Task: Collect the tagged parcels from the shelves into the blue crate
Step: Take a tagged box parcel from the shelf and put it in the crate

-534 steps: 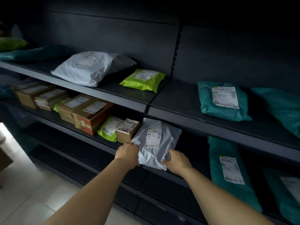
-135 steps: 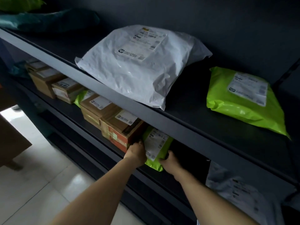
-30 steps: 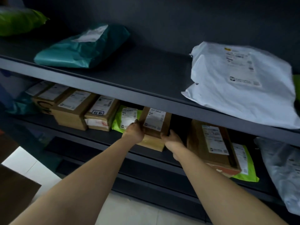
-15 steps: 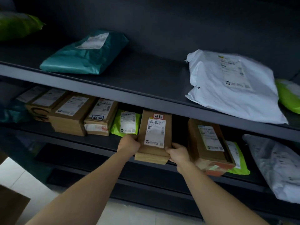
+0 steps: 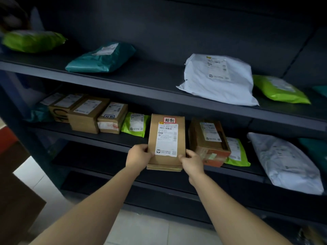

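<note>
A flat brown cardboard parcel (image 5: 166, 144) with a white shipping label and a small red-framed tag at its top stands tilted up at the front of the middle shelf (image 5: 113, 138). My left hand (image 5: 138, 156) grips its lower left corner and my right hand (image 5: 192, 162) grips its lower right corner. Further left on that shelf a small box (image 5: 113, 117) carries a blue-framed tag. The blue crate is not in view.
Several brown boxes (image 5: 86, 114) and a green bag (image 5: 134, 123) line the middle shelf to the left; a taped box (image 5: 208, 140), a green bag and a white bag (image 5: 284, 161) lie to the right. The upper shelf holds green, teal (image 5: 100, 57) and white bags (image 5: 217, 78). A brown carton (image 5: 16, 200) stands on the floor at left.
Both hands have drawn the brown parcel forward out of the row and tipped it up, so its label and red-framed tag face me. The view has pulled back slightly.
</note>
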{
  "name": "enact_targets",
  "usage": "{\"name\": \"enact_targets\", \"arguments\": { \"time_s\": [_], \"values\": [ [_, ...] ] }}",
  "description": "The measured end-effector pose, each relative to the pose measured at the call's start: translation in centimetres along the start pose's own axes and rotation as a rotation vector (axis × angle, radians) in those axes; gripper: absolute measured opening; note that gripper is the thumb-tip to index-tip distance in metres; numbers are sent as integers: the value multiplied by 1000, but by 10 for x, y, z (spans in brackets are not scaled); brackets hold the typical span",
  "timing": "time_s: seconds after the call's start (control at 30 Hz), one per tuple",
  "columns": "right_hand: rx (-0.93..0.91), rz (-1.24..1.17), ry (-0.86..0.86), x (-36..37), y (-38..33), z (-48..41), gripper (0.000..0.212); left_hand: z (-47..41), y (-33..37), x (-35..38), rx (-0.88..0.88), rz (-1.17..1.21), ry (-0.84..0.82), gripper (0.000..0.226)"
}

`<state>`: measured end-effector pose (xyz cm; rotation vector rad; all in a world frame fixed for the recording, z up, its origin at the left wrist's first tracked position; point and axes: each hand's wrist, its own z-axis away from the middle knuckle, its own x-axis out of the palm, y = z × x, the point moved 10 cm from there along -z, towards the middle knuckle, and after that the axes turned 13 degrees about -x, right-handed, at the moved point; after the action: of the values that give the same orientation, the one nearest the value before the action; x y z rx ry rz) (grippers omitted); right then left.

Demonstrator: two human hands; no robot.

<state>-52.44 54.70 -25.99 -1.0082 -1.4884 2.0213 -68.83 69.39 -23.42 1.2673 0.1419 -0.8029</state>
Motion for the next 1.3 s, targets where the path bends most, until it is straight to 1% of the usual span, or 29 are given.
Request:
{"name": "enact_targets", "arguments": {
  "time_s": [0.07, 0.17, 0.33, 0.47, 0.63, 0.73, 1.0, 1.23, 1.3],
  "values": [
    [-20, -17, 29, -9, -1, 19, 48, 21, 1, -2, 12, 29, 2, 25],
    [-62, -38, 67, -25, -7, 47, 46, 50, 4, -4, 39, 58, -8, 23],
    [-117, -65, 167, -54, -9, 97, 44, 95, 10, -1, 132, 80, -51, 31],
    [-98, -80, 259, -80, 0, 146, 46, 134, 11, 12, 203, 60, -146, 30],
    [-76, -97, 391, -121, 19, 213, 42, 185, 10, 43, 279, 40, -277, 31],
    [-69, -101, 476, -154, 34, 252, 38, 219, 12, 72, 312, 24, -363, 34],
    [14, -106, 708, -265, 84, 352, 36, 321, 27, 177, 402, -73, -543, 38],
    [74, -122, 830, -378, 135, 425, 38, 422, 35, 286, 428, -108, -684, 43],
    [78, -123, 847, -410, 148, 446, 38, 453, 37, 317, 438, -111, -718, 42]
  ]
}}
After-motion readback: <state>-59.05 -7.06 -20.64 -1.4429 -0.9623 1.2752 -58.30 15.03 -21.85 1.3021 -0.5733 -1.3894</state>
